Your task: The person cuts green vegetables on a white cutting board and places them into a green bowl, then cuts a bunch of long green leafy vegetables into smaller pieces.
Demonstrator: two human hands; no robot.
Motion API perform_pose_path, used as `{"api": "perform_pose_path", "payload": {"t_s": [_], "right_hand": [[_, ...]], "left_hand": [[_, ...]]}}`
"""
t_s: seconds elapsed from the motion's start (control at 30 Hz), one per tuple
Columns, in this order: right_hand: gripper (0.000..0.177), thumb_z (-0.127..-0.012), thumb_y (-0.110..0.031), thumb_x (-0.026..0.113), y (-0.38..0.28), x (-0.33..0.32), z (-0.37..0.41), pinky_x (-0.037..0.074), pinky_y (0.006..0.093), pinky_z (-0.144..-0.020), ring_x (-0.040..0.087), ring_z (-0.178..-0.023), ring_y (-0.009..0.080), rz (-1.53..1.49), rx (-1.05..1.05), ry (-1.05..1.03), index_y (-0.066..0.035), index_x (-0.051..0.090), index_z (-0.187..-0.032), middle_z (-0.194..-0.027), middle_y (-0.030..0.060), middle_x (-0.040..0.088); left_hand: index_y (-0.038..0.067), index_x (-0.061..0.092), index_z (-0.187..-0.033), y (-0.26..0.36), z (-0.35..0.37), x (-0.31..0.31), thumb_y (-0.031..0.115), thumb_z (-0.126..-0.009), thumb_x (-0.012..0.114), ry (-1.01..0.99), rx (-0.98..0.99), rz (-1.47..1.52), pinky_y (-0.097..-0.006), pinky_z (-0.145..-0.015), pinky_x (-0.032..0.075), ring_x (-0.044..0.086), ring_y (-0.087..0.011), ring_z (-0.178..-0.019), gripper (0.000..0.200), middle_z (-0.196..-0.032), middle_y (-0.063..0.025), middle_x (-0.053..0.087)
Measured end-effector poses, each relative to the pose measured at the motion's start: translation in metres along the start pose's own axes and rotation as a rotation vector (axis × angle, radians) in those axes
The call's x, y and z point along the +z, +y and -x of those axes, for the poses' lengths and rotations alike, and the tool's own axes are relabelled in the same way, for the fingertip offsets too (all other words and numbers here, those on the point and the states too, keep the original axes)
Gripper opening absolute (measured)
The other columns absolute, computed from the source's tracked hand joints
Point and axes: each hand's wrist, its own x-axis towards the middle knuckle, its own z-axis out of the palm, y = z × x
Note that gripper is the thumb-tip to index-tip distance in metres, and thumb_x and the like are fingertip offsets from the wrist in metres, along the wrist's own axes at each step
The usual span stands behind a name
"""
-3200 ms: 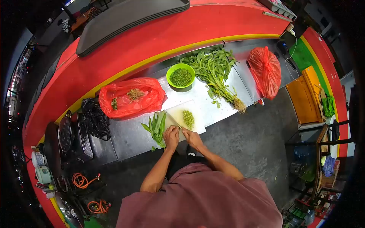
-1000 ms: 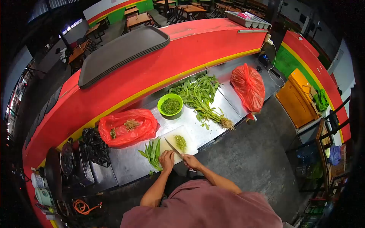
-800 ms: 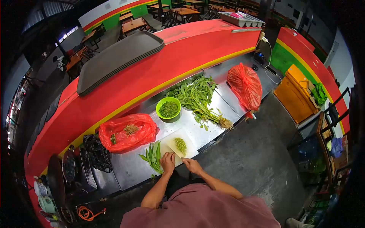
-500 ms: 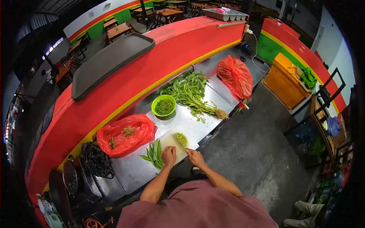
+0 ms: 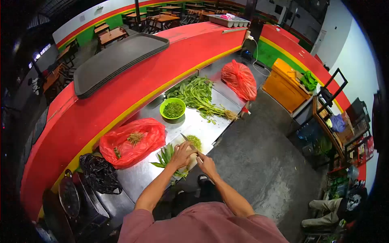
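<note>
My right hand (image 5: 207,165) grips a knife (image 5: 186,139), its blade slanting up and left past my left fingertips. My left hand (image 5: 183,155) is bent over a bundle of leafy greens (image 5: 165,156), fingers curled beside the blade; exactly what lies under them is partly hidden. Leaves stick out to the left of and below that hand. Finely chopped greens (image 5: 195,141) lie in a pile just beyond the knife, on a pale cutting board largely covered by my hands. A lime-green bowl (image 5: 184,108) of chopped greens stands farther back.
Long-stemmed greens with roots (image 5: 202,95) lie behind the bowl. An open red plastic bag (image 5: 152,139) with root trimmings and a black bag (image 5: 99,172) sit left. A tied red bag (image 5: 240,81) is at far right. A red counter wall (image 5: 101,97) carrying trays (image 5: 121,58) bounds the back.
My hands have moved forward and closer together, over the board. The knife blade now shows beyond my left fingers. The camera view has shifted slightly.
</note>
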Motion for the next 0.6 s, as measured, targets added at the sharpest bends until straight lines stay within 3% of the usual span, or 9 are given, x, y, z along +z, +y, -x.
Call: {"api": "perform_pose_path", "payload": {"t_s": [0.07, 0.23, 0.4, 0.5, 0.53, 0.6], "right_hand": [[0.047, -0.096, -0.035, 0.064, -0.002, 0.012, 0.01, 0.055, 0.0506, -0.086, 0.071, -0.096, 0.0428, 0.007, -0.014, 0.091, -0.017, 0.063, -0.139, -0.1, 0.0226, 0.074], [0.048, -0.095, -0.036, 0.066, -0.015, 0.018, 0.037, 0.054, 0.0529, -0.084, 0.071, -0.097, 0.0452, 0.033, 0.08, 0.181, -0.014, 0.062, -0.138, -0.1, 0.0243, 0.074], [0.046, -0.096, -0.034, 0.066, -0.029, 0.008, 0.059, 0.055, 0.0547, -0.082, 0.07, -0.092, 0.0471, 0.085, 0.196, 0.192, -0.013, 0.061, -0.136, -0.096, 0.0256, 0.074], [0.045, -0.094, -0.035, 0.068, -0.028, 0.007, 0.068, 0.055, 0.0548, -0.082, 0.071, -0.091, 0.0456, 0.072, 0.247, 0.214, -0.015, 0.062, -0.134, -0.094, 0.0254, 0.074], [0.045, -0.094, -0.035, 0.068, -0.028, 0.008, 0.073, 0.055, 0.0548, -0.082, 0.071, -0.091, 0.0456, 0.075, 0.264, 0.211, -0.015, 0.062, -0.134, -0.094, 0.0254, 0.074], [0.052, -0.091, -0.04, 0.071, -0.028, 0.004, 0.077, 0.055, 0.0533, -0.086, 0.071, -0.096, 0.0462, 0.109, 0.287, 0.186, -0.013, 0.063, -0.135, -0.103, 0.0242, 0.074]], "left_hand": [[0.03, 0.066, -0.134, -0.007, 0.013, 0.006, 0.011, -0.077, 0.069, -0.153, 0.086, -0.033, -0.0584, -0.106, 0.032, 0.037, -0.0329, -0.144, 0.06, -0.157, -0.0105, 0.04], [0.043, 0.06, -0.139, -0.019, 0.022, 0.008, 0.015, -0.078, 0.071, -0.22, 0.065, -0.027, -0.0671, -0.107, 0.027, 0.027, -0.0368, -0.15, 0.069, -0.164, -0.0154, 0.024], [0.041, 0.06, -0.14, -0.032, 0.006, 0.021, 0.014, -0.077, 0.071, -0.288, 0.069, -0.089, -0.0683, -0.109, 0.027, 0.023, -0.0374, -0.151, 0.069, -0.167, -0.0153, 0.02], [0.039, 0.063, -0.139, -0.034, -0.007, 0.016, 0.014, -0.078, 0.071, -0.337, -0.103, -0.047, -0.0698, -0.113, 0.023, 0.021, -0.0426, -0.152, 0.067, -0.169, -0.0156, 0.016], [0.039, 0.063, -0.139, -0.036, -0.008, 0.018, 0.014, -0.078, 0.071, -0.35, -0.101, -0.035, -0.0698, -0.113, 0.023, 0.021, -0.0426, -0.152, 0.067, -0.169, -0.0156, 0.016], [0.036, 0.059, -0.143, -0.05, -0.016, 0.019, 0.019, -0.075, 0.077, -0.355, -0.296, 0.075, -0.0735, -0.116, 0.019, 0.015, -0.04, -0.155, 0.072, -0.171, -0.0136, 0.011]]}}
